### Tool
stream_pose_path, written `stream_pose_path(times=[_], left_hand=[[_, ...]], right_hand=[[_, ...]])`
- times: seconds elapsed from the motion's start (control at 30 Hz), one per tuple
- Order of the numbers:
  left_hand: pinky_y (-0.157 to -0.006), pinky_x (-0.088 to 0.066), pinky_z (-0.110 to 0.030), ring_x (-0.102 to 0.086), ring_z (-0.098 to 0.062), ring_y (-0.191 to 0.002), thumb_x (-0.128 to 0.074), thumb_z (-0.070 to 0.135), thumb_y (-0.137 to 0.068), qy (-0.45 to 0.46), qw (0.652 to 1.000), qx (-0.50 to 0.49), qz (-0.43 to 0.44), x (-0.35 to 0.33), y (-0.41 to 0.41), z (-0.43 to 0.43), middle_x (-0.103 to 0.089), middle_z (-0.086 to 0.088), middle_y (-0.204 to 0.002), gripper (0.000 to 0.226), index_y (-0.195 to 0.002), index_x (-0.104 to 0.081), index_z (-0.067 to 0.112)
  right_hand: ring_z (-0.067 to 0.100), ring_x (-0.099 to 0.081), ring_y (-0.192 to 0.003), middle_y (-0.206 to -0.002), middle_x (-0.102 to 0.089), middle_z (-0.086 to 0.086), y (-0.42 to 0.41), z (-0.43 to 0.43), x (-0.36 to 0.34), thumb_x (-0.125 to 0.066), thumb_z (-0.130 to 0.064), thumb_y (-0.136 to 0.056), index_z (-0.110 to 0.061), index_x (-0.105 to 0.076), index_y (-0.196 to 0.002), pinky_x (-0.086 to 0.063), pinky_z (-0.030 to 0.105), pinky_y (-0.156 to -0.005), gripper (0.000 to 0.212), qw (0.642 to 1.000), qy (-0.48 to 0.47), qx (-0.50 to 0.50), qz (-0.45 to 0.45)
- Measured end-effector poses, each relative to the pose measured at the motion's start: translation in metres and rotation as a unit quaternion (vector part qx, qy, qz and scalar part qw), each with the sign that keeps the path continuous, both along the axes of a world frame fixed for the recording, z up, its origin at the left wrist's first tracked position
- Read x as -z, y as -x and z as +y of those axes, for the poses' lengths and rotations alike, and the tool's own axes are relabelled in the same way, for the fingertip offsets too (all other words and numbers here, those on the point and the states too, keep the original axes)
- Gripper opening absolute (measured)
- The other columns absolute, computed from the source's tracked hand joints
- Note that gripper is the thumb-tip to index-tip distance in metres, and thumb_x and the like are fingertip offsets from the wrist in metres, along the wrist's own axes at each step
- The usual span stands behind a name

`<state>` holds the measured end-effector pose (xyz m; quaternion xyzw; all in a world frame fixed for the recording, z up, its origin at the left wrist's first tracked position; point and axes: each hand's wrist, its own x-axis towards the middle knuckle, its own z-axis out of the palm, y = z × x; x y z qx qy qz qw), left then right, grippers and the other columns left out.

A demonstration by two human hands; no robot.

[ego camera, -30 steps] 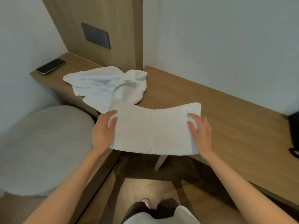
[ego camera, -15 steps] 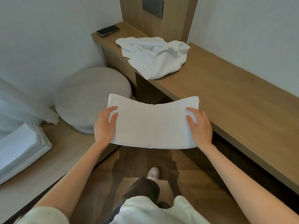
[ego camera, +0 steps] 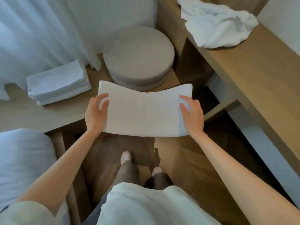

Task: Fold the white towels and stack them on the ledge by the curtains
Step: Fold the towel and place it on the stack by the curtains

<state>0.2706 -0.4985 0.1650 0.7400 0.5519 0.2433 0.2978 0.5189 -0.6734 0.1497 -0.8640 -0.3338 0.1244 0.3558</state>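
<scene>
I hold a folded white towel (ego camera: 144, 111) flat in the air in front of me. My left hand (ego camera: 95, 113) grips its left end and my right hand (ego camera: 191, 114) grips its right end. The towel sags a little in the middle. A stack of folded white towels (ego camera: 56, 83) lies on the low wooden ledge (ego camera: 32, 114) at the left, beside the sheer curtains (ego camera: 40, 30). A crumpled white towel (ego camera: 217, 23) lies on the wooden desk (ego camera: 253, 70) at the upper right.
A round grey pouf (ego camera: 138, 54) sits on the ledge's corner between the stack and the desk. A grey cushion (ego camera: 21, 161) fills the lower left. My legs and shoes (ego camera: 126, 157) stand on the wood floor below the towel.
The view has swung left from the desk toward the ledge, and I carried the folded towel with it. The stack by the curtains has come fully into view.
</scene>
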Motion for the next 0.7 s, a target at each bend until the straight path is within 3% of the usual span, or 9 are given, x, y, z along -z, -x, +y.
stream_pose_path(times=[0.2, 0.37, 0.7], left_hand=[[-0.075, -0.033, -0.021, -0.044, -0.007, -0.092, -0.045, 0.031, -0.099, 0.018, 0.997, -0.078, -0.006, 0.010, 0.101, 0.034, -0.052, -0.001, -0.116, 0.028, -0.125, -0.055, 0.027], [-0.078, -0.035, -0.026, -0.045, -0.009, -0.094, -0.048, 0.030, -0.098, 0.046, 0.990, -0.134, -0.021, 0.020, 0.188, 0.086, -0.052, -0.002, -0.120, 0.026, -0.122, -0.058, 0.028], [-0.076, -0.037, -0.025, -0.047, -0.010, -0.091, -0.048, 0.029, -0.098, 0.059, 0.982, -0.180, -0.008, 0.028, 0.305, 0.188, -0.053, -0.002, -0.121, 0.026, -0.122, -0.058, 0.026]], right_hand=[[0.005, -0.045, -0.096, -0.118, -0.050, -0.003, 0.077, 0.069, 0.008, -0.044, -0.039, -0.098, -0.034, -0.051, -0.127, -0.030, 0.008, -0.077, 0.030, 0.997, 0.007, -0.075, 0.011], [0.002, -0.047, -0.079, -0.106, -0.045, -0.009, 0.152, 0.146, 0.021, -0.044, -0.035, -0.098, -0.032, -0.054, -0.125, -0.029, 0.007, -0.065, 0.029, 0.996, 0.009, -0.092, 0.016], [-0.002, -0.044, -0.071, -0.100, -0.041, -0.009, 0.268, 0.283, 0.035, -0.045, -0.030, -0.098, -0.029, -0.057, -0.125, -0.027, 0.006, -0.059, 0.030, 0.992, 0.023, -0.124, 0.001]])
